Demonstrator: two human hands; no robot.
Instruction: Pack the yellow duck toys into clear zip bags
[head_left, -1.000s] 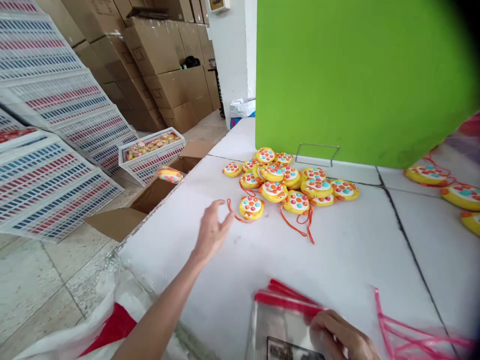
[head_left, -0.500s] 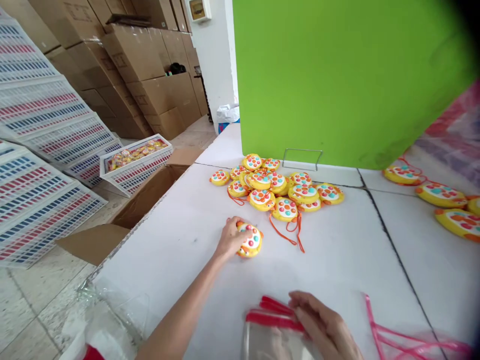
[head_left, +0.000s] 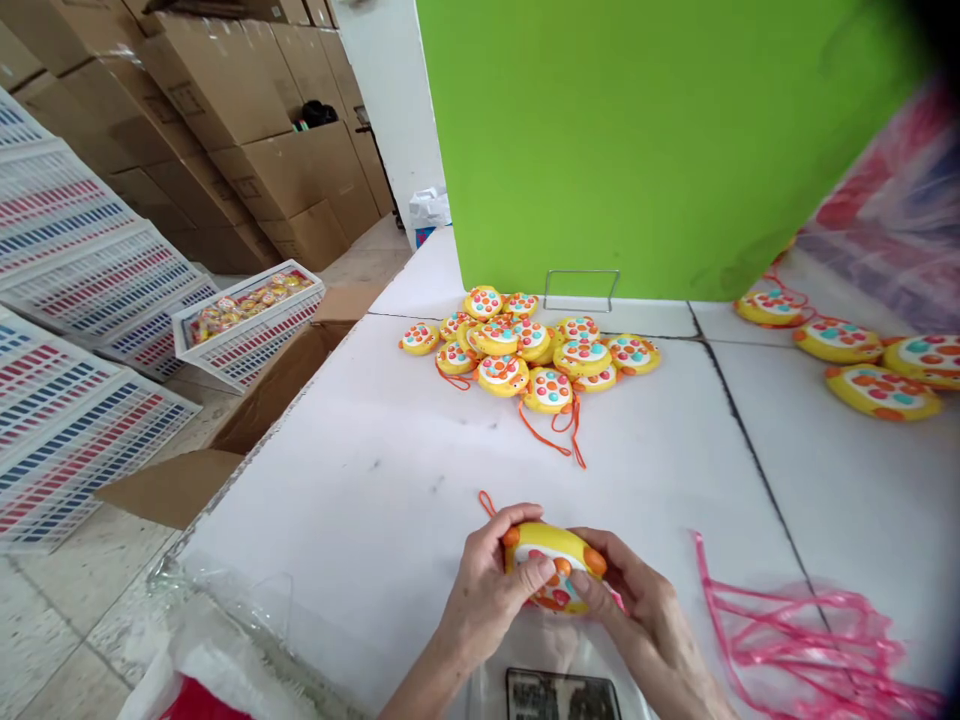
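Note:
Close in front of me, my left hand and my right hand grip a yellow oval toy from either side. It has a white face with coloured buttons, and both thumbs press on that face. An orange cord loop sticks out beyond my left fingers. Under the hands lies a clear plastic bag with a dark printed label; a bit of its pink edge shows by my right fingers, and I cannot make out whether they also pinch it. Farther back is a pile of similar toys.
Pink ribbon-like strips lie to the right, with more yellow toys behind. A green panel stands at the back. On the left are an open cardboard box, a white basket of packed toys and clear plastic bags.
My left hand has brought the toy from the middle of the table toward me, over the bag. My right hand, earlier at the bag's pink top, now also grips the toy.

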